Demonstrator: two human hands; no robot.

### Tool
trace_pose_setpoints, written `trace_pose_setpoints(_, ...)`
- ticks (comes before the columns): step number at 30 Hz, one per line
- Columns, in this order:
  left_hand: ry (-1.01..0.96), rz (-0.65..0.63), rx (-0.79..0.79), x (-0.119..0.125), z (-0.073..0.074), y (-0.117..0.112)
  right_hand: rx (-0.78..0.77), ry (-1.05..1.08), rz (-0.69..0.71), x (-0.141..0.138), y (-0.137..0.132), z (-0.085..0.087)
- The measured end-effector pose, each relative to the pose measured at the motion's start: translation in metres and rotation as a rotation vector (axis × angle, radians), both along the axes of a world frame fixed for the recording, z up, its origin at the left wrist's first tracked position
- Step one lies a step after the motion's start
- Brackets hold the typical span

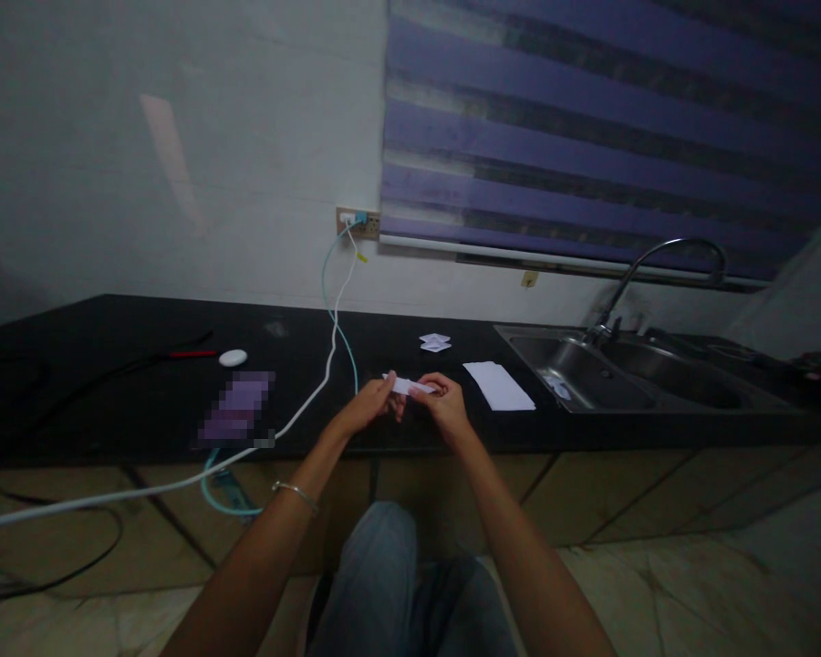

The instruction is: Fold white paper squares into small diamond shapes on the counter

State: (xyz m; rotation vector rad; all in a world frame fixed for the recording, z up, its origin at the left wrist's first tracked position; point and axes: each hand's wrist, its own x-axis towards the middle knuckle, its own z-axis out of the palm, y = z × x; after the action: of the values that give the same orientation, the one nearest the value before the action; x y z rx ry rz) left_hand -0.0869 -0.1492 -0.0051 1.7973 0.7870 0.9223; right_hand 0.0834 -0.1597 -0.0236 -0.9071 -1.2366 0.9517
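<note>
Both my hands hold a small folded strip of white paper [402, 386] just above the dark countertop [301, 365]. The fingers of my left hand [375, 401] pinch its left end. At the right end, my right hand [444, 401] closes thumb and fingers on the same paper. Beyond my hands lie small folded white paper pieces [435, 342], pointed at their ends. To the right of my right hand rests a flat stack of white paper [498, 386].
A steel sink [608, 374] with a curved faucet [657, 251] takes up the right. White [331, 351] and teal cables [348, 347] run from a wall outlet [366, 224] across the counter's left part. A white disc [233, 358] and a blurred purple object [237, 406] lie left.
</note>
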Motion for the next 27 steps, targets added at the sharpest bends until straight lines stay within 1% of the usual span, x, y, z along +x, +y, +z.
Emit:
trace_pose_setpoints(2,0.004,0.038,-0.003,0.001,-0.002,0.002,0.002,0.004,0.006,0.0,0.001,-0.001)
trace_pose_setpoints(5,-0.027,0.054,0.006,0.001,-0.007,0.007,0.002,-0.003,0.009,-0.001,0.002,-0.001)
trace_pose_setpoints(9,-0.068,0.008,-0.153,-0.001,-0.01,0.012,0.035,-0.034,-0.015,-0.002,0.001,0.001)
trace_pose_setpoints(11,-0.063,0.001,-0.18,-0.002,-0.009,0.012,0.065,-0.065,0.0,-0.003,0.0,0.003)
trace_pose_setpoints(14,-0.069,0.012,-0.154,-0.002,-0.009,0.012,0.114,-0.115,0.013,-0.005,-0.003,0.006)
trace_pose_setpoints(17,-0.087,0.006,-0.146,-0.002,-0.014,0.015,0.179,-0.18,-0.023,-0.005,-0.004,0.007)
trace_pose_setpoints(21,-0.092,0.012,-0.111,-0.002,-0.02,0.019,0.274,-0.298,-0.078,-0.005,-0.002,0.004)
trace_pose_setpoints(27,-0.06,-0.004,-0.021,-0.003,-0.016,0.015,0.341,-0.463,-0.09,-0.006,-0.001,-0.001)
